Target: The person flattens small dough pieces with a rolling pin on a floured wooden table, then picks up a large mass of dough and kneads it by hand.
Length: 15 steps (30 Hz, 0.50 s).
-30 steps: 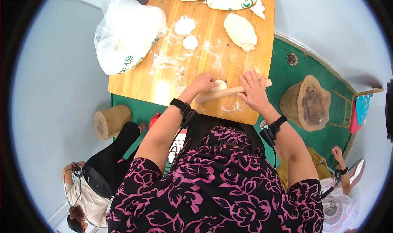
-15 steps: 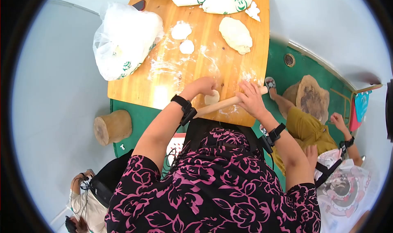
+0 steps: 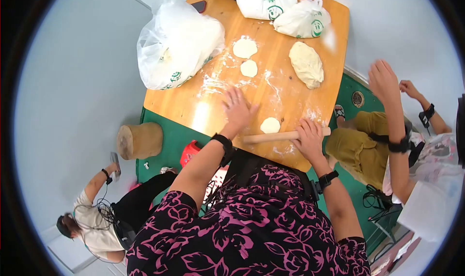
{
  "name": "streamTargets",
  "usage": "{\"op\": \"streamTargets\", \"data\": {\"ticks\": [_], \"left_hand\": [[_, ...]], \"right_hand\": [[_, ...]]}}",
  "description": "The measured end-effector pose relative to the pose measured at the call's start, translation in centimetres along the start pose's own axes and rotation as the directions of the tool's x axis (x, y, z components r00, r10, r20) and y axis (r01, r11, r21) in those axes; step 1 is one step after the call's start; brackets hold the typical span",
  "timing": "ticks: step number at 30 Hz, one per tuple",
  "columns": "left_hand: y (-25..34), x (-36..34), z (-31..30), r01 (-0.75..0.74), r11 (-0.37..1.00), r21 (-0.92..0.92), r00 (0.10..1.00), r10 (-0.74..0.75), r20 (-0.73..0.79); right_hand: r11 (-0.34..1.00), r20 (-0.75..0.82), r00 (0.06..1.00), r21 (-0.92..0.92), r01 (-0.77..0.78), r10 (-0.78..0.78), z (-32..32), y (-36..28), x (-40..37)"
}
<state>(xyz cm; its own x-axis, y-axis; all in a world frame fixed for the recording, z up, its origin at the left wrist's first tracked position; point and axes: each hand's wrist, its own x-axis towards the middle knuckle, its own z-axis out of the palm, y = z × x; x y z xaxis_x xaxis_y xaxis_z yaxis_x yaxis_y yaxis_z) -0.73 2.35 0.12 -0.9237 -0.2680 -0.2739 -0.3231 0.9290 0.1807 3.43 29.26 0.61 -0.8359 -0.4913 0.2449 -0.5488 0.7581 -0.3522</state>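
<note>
My left hand (image 3: 240, 109) is open over the floured table (image 3: 218, 116), fingers spread, holding nothing. My right hand (image 3: 309, 137) is on the right part of a wooden rolling pin (image 3: 271, 137), fingers laid over it. A small dough round (image 3: 270, 125) lies flat just beyond the pin, between my hands. Farther up are two more rounds, a larger one (image 3: 244, 48) and a smaller one (image 3: 249, 68). A big lump of dough (image 3: 306, 65) rests toward the table's right side.
A bulky plastic bag (image 3: 179, 46) stands at the table's left; two white bags (image 3: 265, 2) (image 3: 302, 21) sit at the back. Another person's raised hand (image 3: 385, 82) is at the right, near a blurred white thing (image 3: 330, 38). A wooden stump (image 3: 140, 141) stands lower left.
My left hand has left the dough round and opened, moving to its left. The pin now lies more level, under my right hand. A person's arm has risen at the right.
</note>
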Motion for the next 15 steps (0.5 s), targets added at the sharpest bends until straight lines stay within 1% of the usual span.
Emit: {"op": "streamTargets", "data": {"ticks": [1,2,3,4,5,8,9,10,11,12,13,15], "left_hand": [[0.8,-0.5,0.3,-0.124,0.992,-0.010,0.990,0.124,0.067],[1.5,-0.8,0.6,-0.243,0.969,-0.030,0.960,0.245,0.133],[2.2,-0.9,0.1,-0.386,0.920,-0.072,0.893,0.392,0.220],[3.0,-1.2,-0.8,-0.515,0.848,-0.128,0.795,0.528,0.299],[3.4,-1.2,-1.3,-0.626,0.755,-0.193,0.668,0.648,0.365],[1.8,0.0,-2.0,-0.703,0.653,-0.281,0.622,0.757,0.201],[0.3,0.6,-2.0,-0.597,0.783,-0.178,0.783,0.616,0.085],[-1.3,1.3,-1.5,-0.449,0.888,-0.094,0.893,0.447,-0.049],[-3.0,2.1,-1.0,-0.276,0.960,-0.036,0.944,0.264,-0.198],[-4.9,3.5,-0.8,-0.110,0.992,-0.061,0.966,0.092,-0.240],[-6.1,4.5,-1.3,0.053,0.994,-0.097,0.957,-0.078,-0.278],[-7.0,5.0,-2.1,0.085,0.994,-0.074,0.981,-0.096,-0.166]], "right_hand": [[1.000,0.018,1.000,-0.003,0.000,0.000,-0.1,0.0,0.1],[1.000,0.038,0.999,-0.007,0.001,-0.001,-0.3,0.1,0.1],[1.000,0.042,0.999,-0.005,0.007,-0.007,-0.2,0.2,0.2],[1.000,0.048,0.999,-0.004,0.011,-0.011,-0.1,0.3,0.1],[1.000,0.052,0.999,-0.002,0.015,-0.015,-0.1,0.4,0.1],[1.000,0.076,0.997,0.010,0.000,-0.001,0.1,0.5,0.0],[1.000,0.081,0.997,0.004,-0.007,0.006,0.2,0.3,0.1],[1.000,0.091,0.996,0.002,-0.014,0.014,0.0,0.3,0.1],[1.000,0.100,0.995,-0.003,-0.022,0.022,-0.1,0.3,0.0],[1.000,0.112,0.994,0.007,-0.014,0.013,-0.1,0.4,0.1],[1.000,0.124,0.992,0.010,-0.010,0.009,-0.1,0.5,0.2],[1.000,0.146,0.989,0.006,-0.010,0.009,-0.3,0.9,0.2]]}}
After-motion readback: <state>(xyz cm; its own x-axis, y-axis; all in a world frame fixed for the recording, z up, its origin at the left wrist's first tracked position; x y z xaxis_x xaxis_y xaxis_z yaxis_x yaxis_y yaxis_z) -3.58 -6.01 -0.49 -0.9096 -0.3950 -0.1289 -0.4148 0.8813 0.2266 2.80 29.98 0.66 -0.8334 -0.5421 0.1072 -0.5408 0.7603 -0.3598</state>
